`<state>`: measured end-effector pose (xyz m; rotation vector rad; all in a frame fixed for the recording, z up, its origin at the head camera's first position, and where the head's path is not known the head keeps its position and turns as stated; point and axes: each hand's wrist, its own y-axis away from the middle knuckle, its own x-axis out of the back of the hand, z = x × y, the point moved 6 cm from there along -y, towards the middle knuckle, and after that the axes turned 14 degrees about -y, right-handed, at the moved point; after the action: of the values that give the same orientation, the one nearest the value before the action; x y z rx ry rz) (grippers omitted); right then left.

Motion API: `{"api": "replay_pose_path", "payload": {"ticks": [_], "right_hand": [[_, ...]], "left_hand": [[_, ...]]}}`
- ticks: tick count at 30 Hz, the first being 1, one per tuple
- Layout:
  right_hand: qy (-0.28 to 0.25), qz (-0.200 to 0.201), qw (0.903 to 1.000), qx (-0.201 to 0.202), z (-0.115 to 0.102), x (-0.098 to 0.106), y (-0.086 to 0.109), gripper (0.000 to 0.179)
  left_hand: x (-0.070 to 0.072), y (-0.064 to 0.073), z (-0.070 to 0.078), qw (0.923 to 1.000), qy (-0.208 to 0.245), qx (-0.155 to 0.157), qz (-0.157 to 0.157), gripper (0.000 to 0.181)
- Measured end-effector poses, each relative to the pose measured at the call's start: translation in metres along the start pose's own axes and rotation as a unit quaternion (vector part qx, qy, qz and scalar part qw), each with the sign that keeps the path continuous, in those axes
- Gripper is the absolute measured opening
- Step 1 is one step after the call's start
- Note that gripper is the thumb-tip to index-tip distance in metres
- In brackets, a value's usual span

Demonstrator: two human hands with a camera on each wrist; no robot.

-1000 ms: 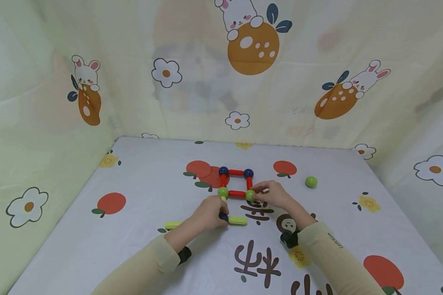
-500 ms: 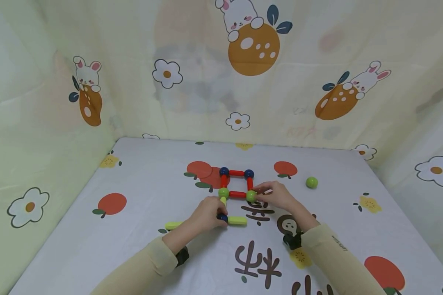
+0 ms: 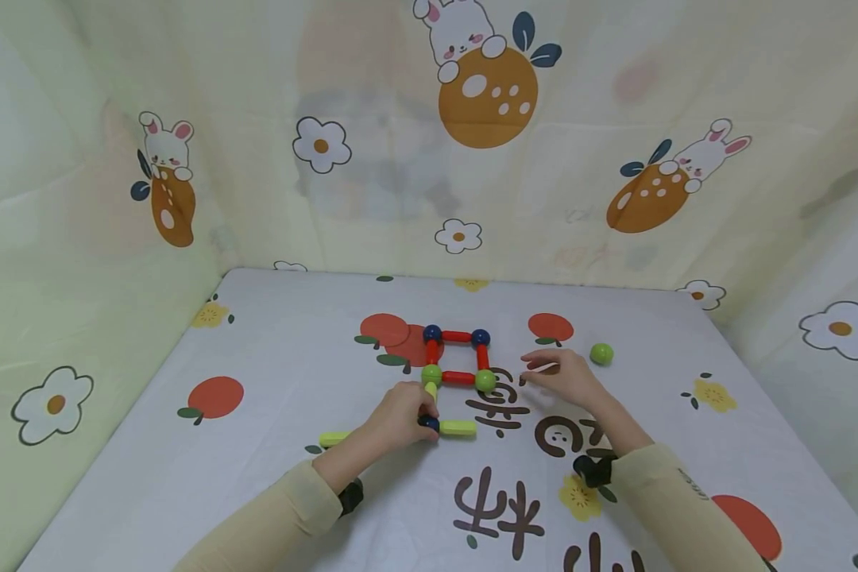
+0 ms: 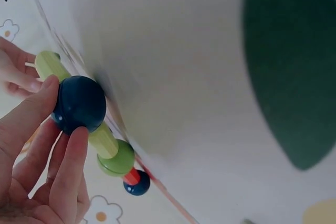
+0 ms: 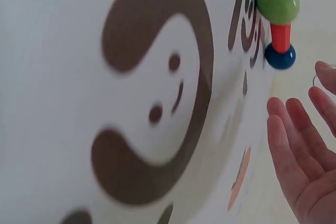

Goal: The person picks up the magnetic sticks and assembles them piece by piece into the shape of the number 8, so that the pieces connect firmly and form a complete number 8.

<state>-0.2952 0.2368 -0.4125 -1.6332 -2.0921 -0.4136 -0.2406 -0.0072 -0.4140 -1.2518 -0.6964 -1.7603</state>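
My left hand (image 3: 398, 415) pinches a dark blue ball (image 4: 81, 103) between thumb and fingers. From that ball one yellow-green rod (image 3: 458, 428) sticks out to the right. Another yellow-green rod (image 4: 103, 141) links it to a green ball (image 3: 432, 375), the near left corner of a square of red rods (image 3: 458, 378). A second green ball (image 3: 485, 381) forms the near right corner, and two blue balls (image 3: 481, 338) the far ones. To the right of the square, my right hand (image 3: 565, 380) holds nothing, its fingers loosely bent and apart from the toy.
Beyond my right hand lies a loose green ball (image 3: 601, 354). A further yellow-green rod (image 3: 332, 438) is partly hidden behind the left forearm. The white printed tablecloth (image 3: 272, 342) meets patterned curtains (image 3: 257, 199) at the back and sides.
The right hand has let go of the near right green ball and moved right, toward the loose green ball. The left hand keeps its hold on the blue ball, nearly still.
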Motion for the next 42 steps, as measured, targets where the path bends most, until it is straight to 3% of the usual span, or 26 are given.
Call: {"api": "replay_pose_path", "payload": {"ticks": [13,24,31,42], "right_hand": [[0.061,0.088,0.9943,0.006,0.017,0.052,0.01,0.04],[0.116,0.124,0.984,-0.055,0.035,0.087,0.011,0.042],[0.13,0.109,0.9798,-0.106,0.049,0.099,0.008,0.048],[0.132,0.067,0.9763,-0.158,0.061,0.095,-0.001,0.05]], "left_hand": [[0.0,0.001,0.001,1.0,0.002,0.004,-0.004,0.017],[0.0,0.002,0.002,1.0,0.002,0.0,0.003,0.016],[-0.002,0.002,0.0,1.0,0.003,0.006,0.0,0.016],[-0.001,0.002,0.001,1.0,-0.004,0.003,-0.002,0.016]]}}
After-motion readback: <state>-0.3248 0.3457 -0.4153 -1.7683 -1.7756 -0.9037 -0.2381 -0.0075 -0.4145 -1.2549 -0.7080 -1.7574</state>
